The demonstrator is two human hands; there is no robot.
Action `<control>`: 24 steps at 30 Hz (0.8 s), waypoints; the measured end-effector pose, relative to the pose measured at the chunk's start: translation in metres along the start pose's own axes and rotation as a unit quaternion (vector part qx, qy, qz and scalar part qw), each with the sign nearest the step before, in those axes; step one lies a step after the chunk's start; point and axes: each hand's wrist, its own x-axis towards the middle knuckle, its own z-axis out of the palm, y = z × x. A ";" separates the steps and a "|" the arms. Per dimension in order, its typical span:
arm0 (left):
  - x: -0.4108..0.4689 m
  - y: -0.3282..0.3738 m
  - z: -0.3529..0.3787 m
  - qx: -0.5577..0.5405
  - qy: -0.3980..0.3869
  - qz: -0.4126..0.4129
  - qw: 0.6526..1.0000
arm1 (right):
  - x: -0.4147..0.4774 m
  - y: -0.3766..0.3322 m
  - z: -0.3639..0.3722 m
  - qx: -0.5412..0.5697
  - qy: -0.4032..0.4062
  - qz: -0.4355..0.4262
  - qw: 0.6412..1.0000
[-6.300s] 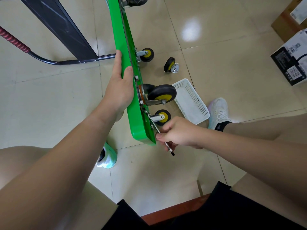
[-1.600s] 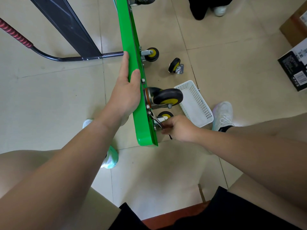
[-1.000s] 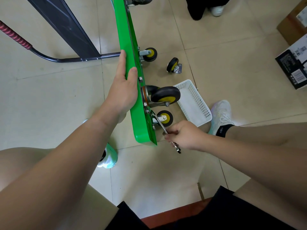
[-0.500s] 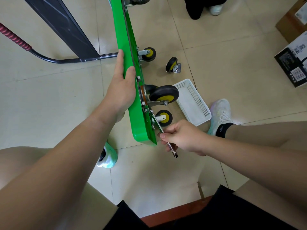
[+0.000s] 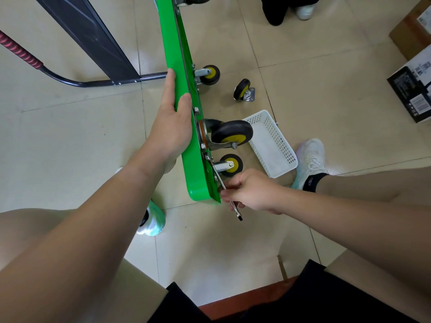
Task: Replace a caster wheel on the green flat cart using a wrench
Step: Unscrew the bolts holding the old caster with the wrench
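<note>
Beside the white basket (image 5: pixel 281 139), right hand (image 5: pixel 253 192) grips wrench (image 5: pixel 219 179); left hand (image 5: pixel 172 129) clasps green cart (image 5: pixel 177 54).

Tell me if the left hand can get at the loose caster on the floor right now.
Probably not: the left hand grips the green cart, which stands between it and the loose caster.

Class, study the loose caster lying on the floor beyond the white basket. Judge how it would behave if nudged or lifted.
Nudged, the loose caster would probably roll or pivot, since its round wheel rests on the floor. Its metal mounting plate suggests it is rigid and rather heavy for its size. The glossy tiles may let it skid.
</note>
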 end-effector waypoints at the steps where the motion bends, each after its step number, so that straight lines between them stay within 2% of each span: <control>1: 0.001 -0.001 0.000 0.001 0.000 0.000 1.000 | 0.004 0.001 0.000 -0.013 0.003 0.002 1.000; 8: -0.001 0.001 -0.001 0.002 0.003 0.004 1.000 | 0.031 0.001 -0.005 -0.118 0.041 -0.022 0.992; 17: -0.001 0.001 0.000 0.012 -0.001 0.012 1.000 | 0.050 -0.005 -0.005 -0.087 0.067 -0.003 0.994; 24: 0.000 0.000 0.001 0.008 0.004 0.010 1.000 | 0.018 0.006 -0.015 -0.155 0.053 0.000 0.987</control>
